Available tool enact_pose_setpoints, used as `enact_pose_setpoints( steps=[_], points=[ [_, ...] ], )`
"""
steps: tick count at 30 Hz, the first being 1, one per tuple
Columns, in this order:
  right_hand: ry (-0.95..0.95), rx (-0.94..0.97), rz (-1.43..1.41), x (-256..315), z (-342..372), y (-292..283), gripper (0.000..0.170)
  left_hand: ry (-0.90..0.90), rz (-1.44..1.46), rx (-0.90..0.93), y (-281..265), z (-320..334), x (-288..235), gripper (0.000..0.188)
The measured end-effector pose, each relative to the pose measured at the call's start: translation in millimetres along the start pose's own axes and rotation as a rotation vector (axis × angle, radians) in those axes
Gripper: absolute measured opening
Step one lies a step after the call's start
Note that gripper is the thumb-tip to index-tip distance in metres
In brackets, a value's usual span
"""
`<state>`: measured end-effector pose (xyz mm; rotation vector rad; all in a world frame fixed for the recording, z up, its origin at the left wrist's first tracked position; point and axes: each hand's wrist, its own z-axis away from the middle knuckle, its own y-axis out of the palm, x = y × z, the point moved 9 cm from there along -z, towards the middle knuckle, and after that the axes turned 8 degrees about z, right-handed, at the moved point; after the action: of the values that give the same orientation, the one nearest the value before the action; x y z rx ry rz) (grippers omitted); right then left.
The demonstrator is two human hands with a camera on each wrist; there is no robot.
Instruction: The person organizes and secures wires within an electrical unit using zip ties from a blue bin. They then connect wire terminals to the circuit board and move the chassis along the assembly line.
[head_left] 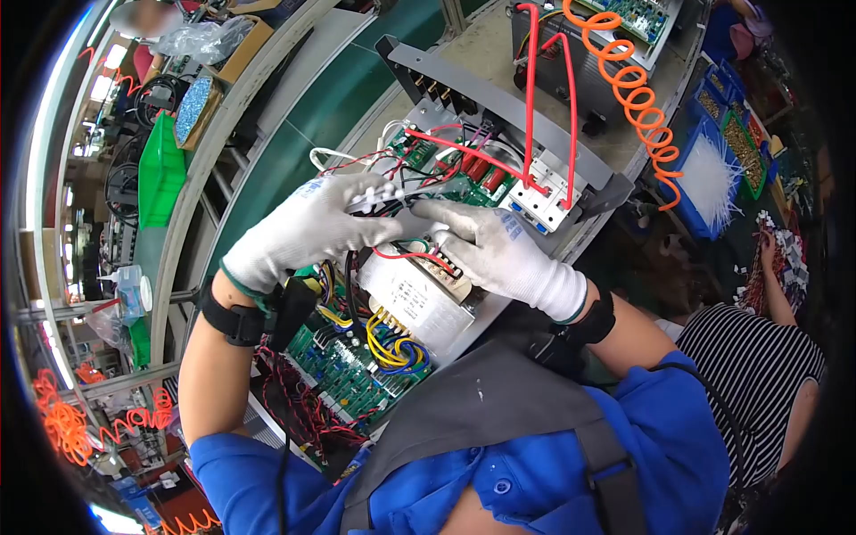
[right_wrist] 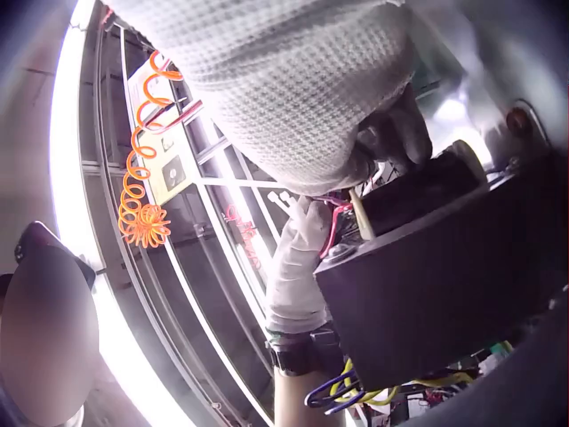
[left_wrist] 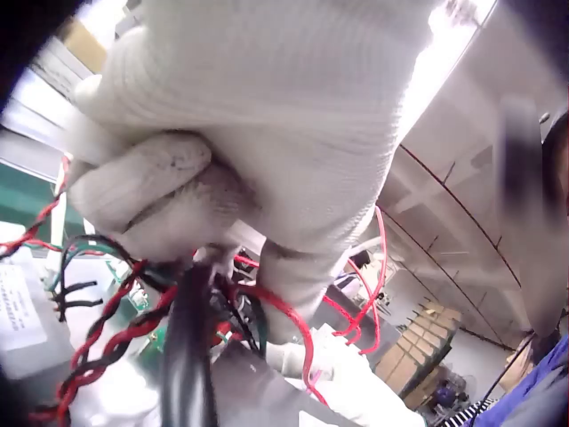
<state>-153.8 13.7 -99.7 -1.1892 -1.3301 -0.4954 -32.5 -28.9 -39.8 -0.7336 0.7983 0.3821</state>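
Observation:
Both hands wear white knit gloves and meet over an open electronic unit. My left hand [head_left: 308, 223] grips several white cable ties [head_left: 373, 198], their heads standing out above its fingers. Its curled fingers are right at a bundle of wires, with a black sleeved cable [left_wrist: 188, 356] and twisted red-black wires [left_wrist: 98, 356] below. Opposite, my right hand [head_left: 513, 254] has bent fingers at the same bundle; I cannot tell what they hold. Under both hands sits a transformer [head_left: 410, 299] with a white label, a red wire [head_left: 406, 257] crossing its top.
A grey metal panel [head_left: 499, 111] edges the unit, beside white breakers [head_left: 544, 192] with thick red cables. Green circuit boards [head_left: 334, 361] lie nearest the body. An orange coiled hose [head_left: 637, 98] hangs at right. A green bin [head_left: 162, 174] stands left; another person [head_left: 749, 374] sits at right.

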Motion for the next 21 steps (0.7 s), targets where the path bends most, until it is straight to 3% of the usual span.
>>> enact_pose_setpoints(
  steps=[1,3,5,7,8,9,11,12,15,16,18,19,21],
  points=[
    [-0.001,-0.003,-0.006,-1,-1,2,0.034,-0.005,-0.004,0.001,-2,2,-3,0.038],
    [0.112,-0.070,-0.581,-15,-3,4,0.034,-0.176,0.040,0.069,1,8,2,0.029],
    [0.216,-0.075,-0.619,-25,2,4,0.034,-0.166,-0.039,0.097,-4,6,22,0.031],
    [0.211,-0.111,-0.297,-29,2,-5,0.035,-0.069,0.085,0.026,-11,7,17,0.031],
    [0.207,-0.130,-0.136,-29,2,-8,0.036,-0.209,-0.013,0.031,-15,9,26,0.028],
    [0.206,-0.131,-0.139,-28,1,-7,0.036,-0.211,-0.016,0.031,-18,7,27,0.028],
    [0.027,-0.109,0.432,-7,-3,-2,0.040,-0.134,-0.065,0.082,-17,0,24,0.024],
    [0.065,-0.054,0.420,-9,-10,0,0.045,-0.138,-0.047,0.023,-18,-3,25,0.021],
    [0.172,0.001,0.331,-15,-31,4,0.032,-0.047,0.099,-0.037,-13,3,6,0.020],
    [0.170,-0.004,0.329,-16,-31,1,0.032,-0.035,0.024,-0.066,-16,6,5,0.019],
    [0.374,0.136,-0.285,-36,-21,12,0.023,0.014,-0.185,-0.345,-33,19,4,0.018],
    [0.377,0.138,-0.284,-33,-20,13,0.023,0.013,-0.324,-0.510,-38,33,-16,0.019],
    [0.337,0.019,-0.430,-25,-21,9,0.020,0.002,-0.299,-0.551,-27,40,-28,0.025]
  ],
)
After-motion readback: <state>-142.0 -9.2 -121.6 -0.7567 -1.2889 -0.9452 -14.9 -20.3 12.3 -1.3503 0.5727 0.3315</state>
